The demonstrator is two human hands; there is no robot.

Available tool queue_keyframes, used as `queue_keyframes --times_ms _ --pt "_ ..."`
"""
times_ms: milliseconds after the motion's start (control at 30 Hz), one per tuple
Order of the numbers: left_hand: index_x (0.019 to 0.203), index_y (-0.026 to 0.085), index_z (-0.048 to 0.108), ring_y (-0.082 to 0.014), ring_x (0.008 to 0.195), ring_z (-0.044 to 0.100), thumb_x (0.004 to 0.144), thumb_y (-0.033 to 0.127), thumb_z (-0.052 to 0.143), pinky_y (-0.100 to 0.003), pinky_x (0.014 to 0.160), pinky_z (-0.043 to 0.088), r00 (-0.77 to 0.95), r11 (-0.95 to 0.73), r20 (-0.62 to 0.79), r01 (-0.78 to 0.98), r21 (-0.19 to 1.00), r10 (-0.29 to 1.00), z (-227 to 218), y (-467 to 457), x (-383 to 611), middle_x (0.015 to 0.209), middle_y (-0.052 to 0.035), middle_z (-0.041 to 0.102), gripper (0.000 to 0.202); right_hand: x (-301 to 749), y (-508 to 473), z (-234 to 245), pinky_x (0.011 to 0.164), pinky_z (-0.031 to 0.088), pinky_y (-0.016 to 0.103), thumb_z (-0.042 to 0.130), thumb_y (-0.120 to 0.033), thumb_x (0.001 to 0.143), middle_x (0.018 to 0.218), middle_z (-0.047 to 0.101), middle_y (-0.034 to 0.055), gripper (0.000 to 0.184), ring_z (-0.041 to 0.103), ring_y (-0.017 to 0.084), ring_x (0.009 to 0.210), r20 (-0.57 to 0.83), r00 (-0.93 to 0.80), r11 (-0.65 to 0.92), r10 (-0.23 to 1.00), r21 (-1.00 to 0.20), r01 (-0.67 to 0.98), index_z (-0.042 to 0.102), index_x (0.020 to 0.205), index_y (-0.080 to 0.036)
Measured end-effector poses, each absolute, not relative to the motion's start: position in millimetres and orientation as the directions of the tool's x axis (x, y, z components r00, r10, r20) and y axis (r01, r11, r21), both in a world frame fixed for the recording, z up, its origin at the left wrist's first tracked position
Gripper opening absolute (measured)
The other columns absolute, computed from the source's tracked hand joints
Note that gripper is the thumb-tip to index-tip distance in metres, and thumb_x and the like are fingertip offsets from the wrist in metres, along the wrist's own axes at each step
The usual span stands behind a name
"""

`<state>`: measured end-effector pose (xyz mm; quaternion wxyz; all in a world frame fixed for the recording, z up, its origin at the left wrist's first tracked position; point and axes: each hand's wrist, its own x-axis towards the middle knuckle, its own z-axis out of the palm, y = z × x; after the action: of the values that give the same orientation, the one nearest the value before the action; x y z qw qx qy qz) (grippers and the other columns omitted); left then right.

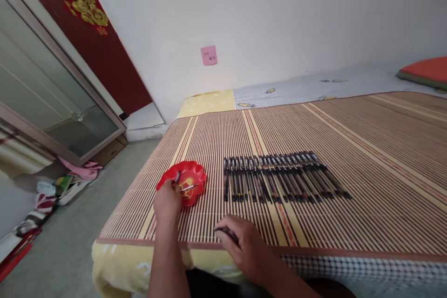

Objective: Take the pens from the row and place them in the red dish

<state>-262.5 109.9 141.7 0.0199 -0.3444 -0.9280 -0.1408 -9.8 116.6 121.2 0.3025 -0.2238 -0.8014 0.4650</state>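
Note:
My left hand (168,202) reaches over the left side of a red scalloped plate (198,169), fingers curled down and partly hidden. A short dark pen part (177,178) shows right at its fingertips, and a thin white pen refill (189,188) lies in the plate. My right hand (244,244) is closed around a dark pen (230,233) above the front edge of the mat. Beyond it, several black capped pens (279,177) lie side by side in a row, caps toward the wall, those at the right end slanting.
A striped bamboo mat (209,135) covers the bed. A pink sticky note (208,55) is on the white wall (279,18). An orange cushion (428,72) lies at far right. On the left are a glass-paned door (59,79) and clutter (45,198) on the floor.

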Motion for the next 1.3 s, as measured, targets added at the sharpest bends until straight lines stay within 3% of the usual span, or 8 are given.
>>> queue_keyframes --times_ms 133,267,367,500,667,833,1000,1300 --pt "0.118 0.011 0.065 -0.0366 0.097 0.069 0.089 0.02 0.052 -0.042 0.078 0.05 -0.77 0.727 0.134 0.635 0.262 0.624 140 112 -263 0.102 -0.0204 0.074 0.033 -6 119 121 0.069 0.04 0.024 0.054 -0.02 0.094 0.082 0.065 0.0005 0.011 0.058 0.013 0.075 0.289 -0.696 0.458 0.657 -0.887 0.065 0.064 0.092 -0.02" --pt "0.121 0.009 0.063 -0.0361 0.096 0.068 0.087 0.017 0.05 -0.044 0.08 0.05 -0.793 0.675 0.238 0.604 0.423 0.561 150 114 -252 0.104 -0.0218 0.072 0.038 -3 121 121 0.069 0.04 0.025 0.053 -0.021 0.093 0.081 0.065 0.0012 0.013 0.059 0.014 0.075 0.3 -0.672 0.451 0.677 -0.891 0.057 0.066 0.09 -0.019" --pt "0.119 0.012 0.064 -0.027 0.084 0.069 0.085 0.02 0.052 -0.037 0.074 0.051 -0.765 0.408 0.263 0.561 0.721 0.588 157 118 -230 0.098 -0.0154 0.072 0.037 -1 127 124 0.069 0.042 0.025 0.052 -0.025 0.095 0.08 0.066 0.0013 0.016 0.06 0.014 0.074 0.291 -0.619 0.398 0.729 -0.917 0.038 0.067 0.09 -0.02" --pt "0.104 0.014 0.066 -0.0128 0.056 0.058 0.077 0.031 0.064 -0.024 0.054 0.045 -0.586 -0.001 0.11 0.184 0.983 0.803 159 129 -187 0.075 -0.0024 0.066 0.033 4 143 126 0.063 0.044 0.025 0.053 -0.036 0.094 0.075 0.066 0.0014 0.023 0.06 0.015 0.069 0.225 -0.453 0.242 0.863 -0.97 -0.021 0.068 0.093 -0.019" --pt "0.091 0.014 0.066 -0.0076 0.05 0.05 0.071 0.039 0.076 -0.02 0.049 0.04 -0.382 -0.029 0.011 -0.042 0.999 0.924 150 139 -146 0.066 0.0029 0.06 0.034 11 170 118 0.051 0.04 0.024 0.057 -0.047 0.09 0.062 0.057 -0.002 0.034 0.051 0.013 0.055 0.108 -0.235 0.068 0.966 -0.983 -0.173 0.068 0.104 -0.017" --pt "0.086 0.015 0.064 -0.0082 0.049 0.051 0.07 0.039 0.078 -0.02 0.047 0.042 -0.278 -0.004 -0.003 -0.025 1.0 0.961 138 144 -123 0.067 0.0028 0.061 0.032 13 189 115 0.049 0.039 0.023 0.068 -0.047 0.079 0.065 0.057 -0.0021 0.036 0.049 0.011 0.054 0.063 -0.164 0.013 0.985 -0.957 -0.29 0.067 0.098 -0.016" --pt "0.084 0.017 0.06 -0.0083 0.047 0.048 0.073 0.041 0.075 -0.02 0.044 0.041 -0.203 0.008 0.002 0.047 0.999 0.979 135 144 -111 0.064 0.0041 0.057 0.031 17 193 119 0.051 0.037 0.024 0.069 -0.046 0.077 0.058 0.051 -0.0038 0.029 0.046 0.011 0.053 0.084 -0.171 0.047 0.982 -0.977 -0.209 0.065 0.078 -0.017" --pt "0.086 0.019 0.056 -0.0048 0.039 0.035 0.084 0.049 0.064 -0.017 0.036 0.028 -0.028 0.081 -0.079 0.052 0.995 0.996 137 138 -116 0.06 0.0091 0.044 0.032 29 201 113 0.06 0.044 0.026 0.066 -0.046 0.083 0.066 0.059 -0.001 0.029 0.054 0.014 0.062 0.079 -0.058 0.06 0.995 -0.96 -0.274 0.067 0.087 -0.018"
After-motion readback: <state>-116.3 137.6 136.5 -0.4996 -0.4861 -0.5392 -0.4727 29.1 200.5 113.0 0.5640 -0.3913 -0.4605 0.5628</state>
